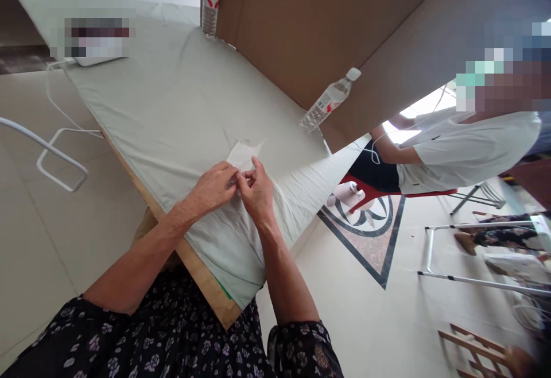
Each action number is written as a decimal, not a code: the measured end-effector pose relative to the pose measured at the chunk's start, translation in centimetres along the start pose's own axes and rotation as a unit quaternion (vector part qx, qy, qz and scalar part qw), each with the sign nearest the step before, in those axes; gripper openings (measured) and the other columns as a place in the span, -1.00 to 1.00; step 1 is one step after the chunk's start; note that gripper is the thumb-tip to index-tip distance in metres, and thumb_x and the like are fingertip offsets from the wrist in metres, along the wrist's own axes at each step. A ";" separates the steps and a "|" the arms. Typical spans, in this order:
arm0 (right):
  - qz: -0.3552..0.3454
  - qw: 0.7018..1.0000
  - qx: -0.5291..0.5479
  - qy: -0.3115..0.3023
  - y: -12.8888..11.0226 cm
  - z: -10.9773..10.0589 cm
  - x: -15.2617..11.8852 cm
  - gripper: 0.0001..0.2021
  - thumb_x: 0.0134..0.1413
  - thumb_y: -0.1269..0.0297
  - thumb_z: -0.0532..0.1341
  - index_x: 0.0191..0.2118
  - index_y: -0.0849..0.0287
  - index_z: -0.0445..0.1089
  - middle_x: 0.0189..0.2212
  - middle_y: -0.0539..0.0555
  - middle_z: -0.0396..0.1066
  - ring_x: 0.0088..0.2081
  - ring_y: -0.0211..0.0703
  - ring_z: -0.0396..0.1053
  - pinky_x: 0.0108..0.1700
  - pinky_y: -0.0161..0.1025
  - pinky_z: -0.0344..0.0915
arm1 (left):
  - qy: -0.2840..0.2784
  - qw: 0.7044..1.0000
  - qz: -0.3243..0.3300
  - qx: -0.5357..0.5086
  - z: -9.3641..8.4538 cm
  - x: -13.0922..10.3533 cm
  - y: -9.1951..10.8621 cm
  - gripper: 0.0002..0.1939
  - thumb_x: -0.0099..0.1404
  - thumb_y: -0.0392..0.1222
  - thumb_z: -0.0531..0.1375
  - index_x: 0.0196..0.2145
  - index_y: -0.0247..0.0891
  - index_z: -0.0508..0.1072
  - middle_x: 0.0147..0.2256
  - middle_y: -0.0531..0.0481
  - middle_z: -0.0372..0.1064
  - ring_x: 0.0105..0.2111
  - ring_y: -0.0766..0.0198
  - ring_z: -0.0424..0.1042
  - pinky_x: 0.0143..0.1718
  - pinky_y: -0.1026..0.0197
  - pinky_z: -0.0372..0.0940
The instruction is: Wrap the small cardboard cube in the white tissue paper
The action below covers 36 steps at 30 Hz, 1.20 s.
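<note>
My left hand (218,184) and my right hand (256,189) meet fingertip to fingertip near the front corner of the table. Both are closed in a pinch. Whatever lies between the fingertips is too small and too covered to make out. A thin white sheet (245,153), paper or tissue by its look, lies just beyond and partly under the fingers. Beneath it spreads a pale, wrinkled tablecloth (172,96).
Cardboard panels (275,33) stand along the table's far side. One water bottle (210,2) is upright; another bottle (329,102) appears tilted in this view. At far left sits a blurred white item (103,50) with a cable. A person in a white shirt (469,148) sits at right.
</note>
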State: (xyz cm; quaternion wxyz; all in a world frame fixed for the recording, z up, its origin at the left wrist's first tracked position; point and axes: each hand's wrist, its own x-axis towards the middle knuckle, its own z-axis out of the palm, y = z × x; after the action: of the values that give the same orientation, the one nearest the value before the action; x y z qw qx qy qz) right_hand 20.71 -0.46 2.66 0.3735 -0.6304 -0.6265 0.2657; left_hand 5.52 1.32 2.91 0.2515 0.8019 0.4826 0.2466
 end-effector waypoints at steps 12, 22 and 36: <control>-0.141 0.961 -0.143 -0.189 -1.4 -2.6 0.5 -0.32 0.23 0.48 0.09 0.46 0.17 0.04 0.11 0.15 0.55 -0.12 -0.10 0.54 -0.01 -0.13 0.42 | 0.100 0.985 -0.041 -0.131 1.0 -1.0 -0.8 -0.37 0.18 -0.26 0.20 0.23 -0.28 0.36 0.02 -0.16 0.43 -0.31 0.28 0.41 -0.12 0.13 0.42; -0.110 0.946 -0.058 -0.299 -0.8 -3.7 3.7 -0.26 0.04 0.56 0.04 0.40 0.24 0.15 0.14 0.19 0.52 -0.35 -0.25 0.47 -0.13 -0.18 0.46 | 0.108 0.977 -0.121 -0.137 0.7 -0.2 0.4 -0.86 0.17 -0.19 0.26 -0.39 -0.18 0.32 -0.34 0.04 0.37 -0.35 0.25 0.37 -0.20 0.13 0.34; 0.205 0.947 0.235 -0.070 4.1 -3.3 4.6 -0.45 0.03 0.08 0.41 0.08 0.24 0.36 -0.27 0.15 0.59 -0.43 -0.17 0.52 -0.63 -0.35 0.28 | 0.048 0.991 -0.123 -0.023 0.8 0.3 0.3 -0.70 0.24 -0.16 0.25 -0.06 -0.24 0.50 -0.26 -0.05 0.36 -0.27 0.13 0.42 -0.14 0.08 0.37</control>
State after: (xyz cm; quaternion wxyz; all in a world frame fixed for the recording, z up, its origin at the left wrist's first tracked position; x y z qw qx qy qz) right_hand 26.09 3.91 1.88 0.4037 -0.6196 -0.4277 0.5198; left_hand 6.35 1.33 2.51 0.2748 0.7176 0.5833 0.2633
